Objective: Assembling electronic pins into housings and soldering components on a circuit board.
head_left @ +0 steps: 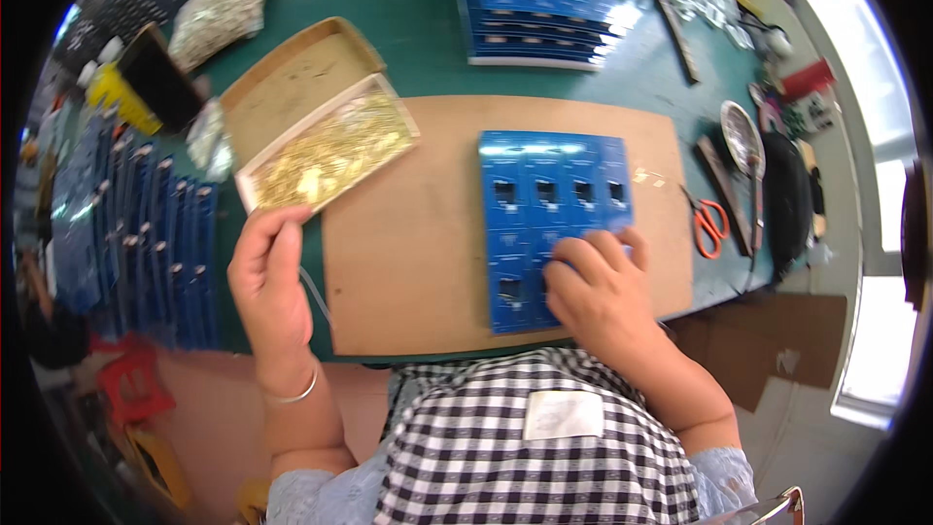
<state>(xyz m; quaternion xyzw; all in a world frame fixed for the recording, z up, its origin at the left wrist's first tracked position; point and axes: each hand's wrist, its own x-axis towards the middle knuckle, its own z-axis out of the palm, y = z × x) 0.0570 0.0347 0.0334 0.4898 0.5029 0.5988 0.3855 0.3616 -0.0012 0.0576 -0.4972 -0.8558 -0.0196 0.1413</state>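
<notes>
Left hand [270, 277] by box [365, 173], right hand [603, 292] on blue sheet [527, 230], board [447, 243] between, desk [418, 58] front edge near, both grips unclear

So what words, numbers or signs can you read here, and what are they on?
No text here is clear enough to read.
Blue board: pale marks, too small and blurred.
Board stack: pale marks, too small.
White patch on the apron: faint marks, too blurred.

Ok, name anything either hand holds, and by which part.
Cannot be told: the left hand, at the box of gold-coloured pieces, is too blurred; the right hand hides its fingertips over the blue panel.
</notes>
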